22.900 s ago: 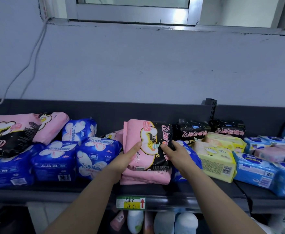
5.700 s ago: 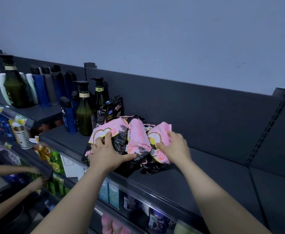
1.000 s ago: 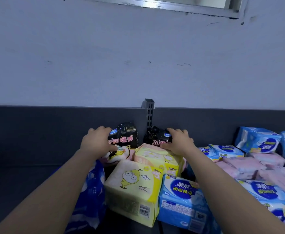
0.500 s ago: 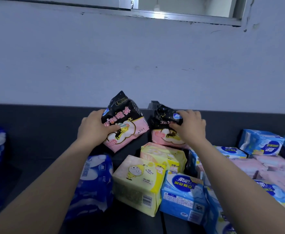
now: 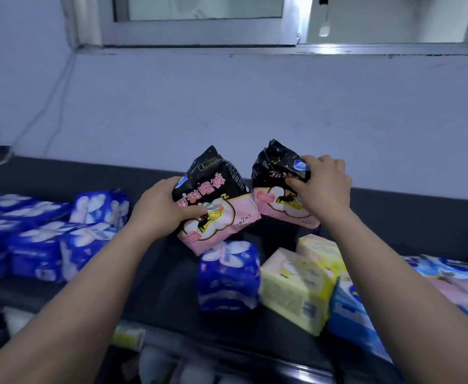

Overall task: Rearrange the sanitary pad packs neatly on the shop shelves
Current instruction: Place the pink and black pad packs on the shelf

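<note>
Both black-and-pink packs were up off the shelf [image 5: 166, 286], one in each hand. The left hand [image 5: 160, 209] had its thumb curled across the face of the nearer pack [image 5: 216, 206], its fingers hidden behind, probably wrapped round the back. The right hand [image 5: 324, 187] pinched the crumpled black top of the other pack [image 5: 280, 189]. That pinch looked the weaker hold: slick film could slip from the fingers and drop onto the yellow pack [image 5: 296, 286] and blue pack [image 5: 228, 278] just below them, knocking the row askew.
</note>
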A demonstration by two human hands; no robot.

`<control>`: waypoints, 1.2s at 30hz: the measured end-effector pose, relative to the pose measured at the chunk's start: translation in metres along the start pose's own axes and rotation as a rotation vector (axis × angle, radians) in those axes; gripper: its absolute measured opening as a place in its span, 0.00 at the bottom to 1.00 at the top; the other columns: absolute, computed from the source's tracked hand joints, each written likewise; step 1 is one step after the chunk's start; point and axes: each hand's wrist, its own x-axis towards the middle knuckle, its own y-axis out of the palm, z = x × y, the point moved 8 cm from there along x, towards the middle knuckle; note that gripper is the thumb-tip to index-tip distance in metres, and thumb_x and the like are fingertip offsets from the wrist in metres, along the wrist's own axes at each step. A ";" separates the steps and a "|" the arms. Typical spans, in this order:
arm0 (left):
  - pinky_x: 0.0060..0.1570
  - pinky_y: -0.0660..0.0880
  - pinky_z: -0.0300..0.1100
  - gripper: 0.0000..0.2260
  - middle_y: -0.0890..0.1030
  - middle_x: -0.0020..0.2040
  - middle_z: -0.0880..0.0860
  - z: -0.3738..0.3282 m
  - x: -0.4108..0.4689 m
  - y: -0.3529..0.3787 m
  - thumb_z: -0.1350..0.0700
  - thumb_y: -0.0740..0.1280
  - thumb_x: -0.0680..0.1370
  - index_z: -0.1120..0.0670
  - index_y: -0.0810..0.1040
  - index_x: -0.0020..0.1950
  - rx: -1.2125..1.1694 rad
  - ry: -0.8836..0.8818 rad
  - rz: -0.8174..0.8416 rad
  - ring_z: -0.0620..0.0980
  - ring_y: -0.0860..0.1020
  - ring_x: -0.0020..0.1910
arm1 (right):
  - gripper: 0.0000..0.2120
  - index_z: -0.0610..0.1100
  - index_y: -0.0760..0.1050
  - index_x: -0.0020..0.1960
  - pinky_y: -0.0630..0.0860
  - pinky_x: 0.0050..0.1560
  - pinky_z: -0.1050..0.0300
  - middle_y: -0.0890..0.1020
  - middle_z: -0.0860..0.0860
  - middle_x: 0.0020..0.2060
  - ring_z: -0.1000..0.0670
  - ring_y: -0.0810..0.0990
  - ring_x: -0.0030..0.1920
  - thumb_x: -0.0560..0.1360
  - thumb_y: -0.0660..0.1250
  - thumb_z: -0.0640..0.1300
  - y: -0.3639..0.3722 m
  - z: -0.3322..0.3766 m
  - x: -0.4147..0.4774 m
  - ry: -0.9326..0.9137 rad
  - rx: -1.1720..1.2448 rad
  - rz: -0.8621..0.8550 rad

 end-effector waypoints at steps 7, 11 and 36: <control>0.47 0.77 0.47 0.19 0.82 0.43 0.42 0.061 -0.088 -0.126 0.46 0.80 0.63 0.45 0.79 0.51 0.091 -0.141 -0.065 0.44 0.80 0.45 | 0.22 0.50 0.72 0.65 0.66 0.56 0.46 0.74 0.46 0.58 0.42 0.66 0.63 0.74 0.65 0.58 0.024 0.156 -0.053 -0.127 0.224 0.112; 0.52 0.76 0.48 0.19 0.82 0.43 0.41 0.107 -0.152 -0.218 0.45 0.81 0.62 0.44 0.78 0.49 0.173 -0.260 -0.131 0.45 0.80 0.46 | 0.22 0.52 0.72 0.66 0.65 0.57 0.46 0.73 0.47 0.59 0.43 0.65 0.63 0.74 0.65 0.58 0.035 0.257 -0.102 -0.215 0.338 0.197; 0.46 0.78 0.53 0.26 0.80 0.44 0.45 0.163 -0.680 -0.640 0.43 0.81 0.60 0.48 0.70 0.49 0.572 -1.070 -0.901 0.47 0.80 0.43 | 0.22 0.51 0.68 0.69 0.64 0.61 0.45 0.72 0.48 0.62 0.45 0.63 0.65 0.78 0.63 0.56 -0.071 0.805 -0.509 -0.967 0.979 0.660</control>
